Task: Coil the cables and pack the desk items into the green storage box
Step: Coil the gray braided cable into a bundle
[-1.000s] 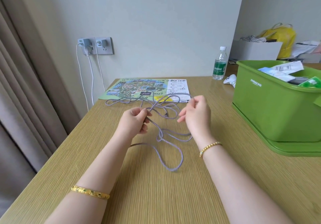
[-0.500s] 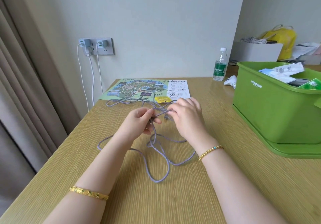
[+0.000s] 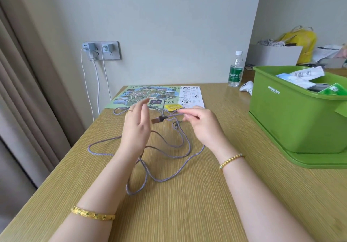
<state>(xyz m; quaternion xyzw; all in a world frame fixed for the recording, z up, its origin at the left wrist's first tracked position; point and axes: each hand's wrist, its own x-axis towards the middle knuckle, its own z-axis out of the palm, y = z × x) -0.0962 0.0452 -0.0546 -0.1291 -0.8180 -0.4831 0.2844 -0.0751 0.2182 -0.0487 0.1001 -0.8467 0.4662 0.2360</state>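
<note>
A long grey braided cable [image 3: 165, 178] lies in loose tangled loops on the wooden desk. My right hand [image 3: 201, 124] pinches the cable close to its plug end [image 3: 157, 119], which sticks out to the left. My left hand [image 3: 137, 127] is raised just left of the plug, fingers spread, palm facing right, holding nothing. The green storage box [image 3: 293, 121] stands at the right on its lid, with packets and papers inside.
A printed map sheet [image 3: 155, 96] with a small yellow packet [image 3: 173, 107] lies at the desk's back. A water bottle [image 3: 235, 69] and a white object [image 3: 247, 87] stand behind the box. Two chargers with white leads hang from the wall socket [image 3: 101, 50]. The desk's left edge drops off by the curtain.
My left hand let go of the cable and opened. My right hand moved right, pulling the plug end clear. The cable loops have spread wider across the desk.
</note>
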